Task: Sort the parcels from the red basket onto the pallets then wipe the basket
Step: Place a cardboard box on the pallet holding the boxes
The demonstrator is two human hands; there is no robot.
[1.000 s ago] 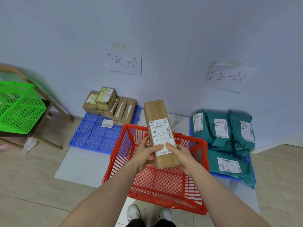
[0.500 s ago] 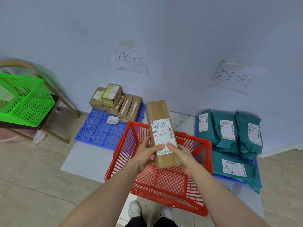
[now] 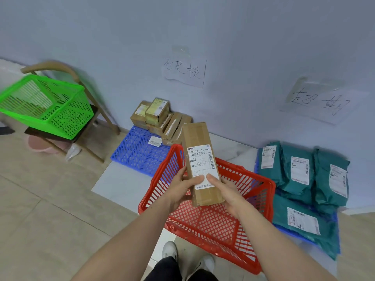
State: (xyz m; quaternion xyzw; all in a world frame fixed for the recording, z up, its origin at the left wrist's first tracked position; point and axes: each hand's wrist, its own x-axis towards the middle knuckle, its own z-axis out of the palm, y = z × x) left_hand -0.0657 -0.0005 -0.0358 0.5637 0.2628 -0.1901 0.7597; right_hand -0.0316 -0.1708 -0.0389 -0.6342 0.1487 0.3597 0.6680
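**Both hands hold a long cardboard parcel above the red basket**

At the far left a green basket (image 3: pixel 46 106) sits tilted on a dark-seated wooden chair (image 3: pixel 85 126) against the wall. A pink tub (image 3: pixel 40 146) shows under the chair.

Further right, a blue pallet (image 3: pixel 140 151) lies on the floor by the wall. A cluster of small cardboard boxes (image 3: pixel 160 120) is stacked at its back edge, and a loose white label (image 3: pixel 155 141) lies on the pallet just in front of them. Above this pallet a paper sign (image 3: pixel 183 71) with handwritten characters is taped to the wall.

In the middle, the left hand (image 3: pixel 182 189) and the right hand (image 3: pixel 227 191) together grip the lower part of a long brown parcel (image 3: pixel 199 165), thumbs pressed on its white shipping label. The parcel is held nearly upright, label facing the camera, above the red basket (image 3: pixel 211 222), which stands on the floor and shows only bare mesh inside. Below it, the person's white shoes (image 3: pixel 169 250) are visible.

To the right, teal mailer bags (image 3: pixel 300 175) with white labels lie side by side and overlapping on a second blue pallet (image 3: pixel 292 233), whose edge peeks out beneath them. A second handwritten paper sign (image 3: pixel 322 100) hangs on the wall above these bags.
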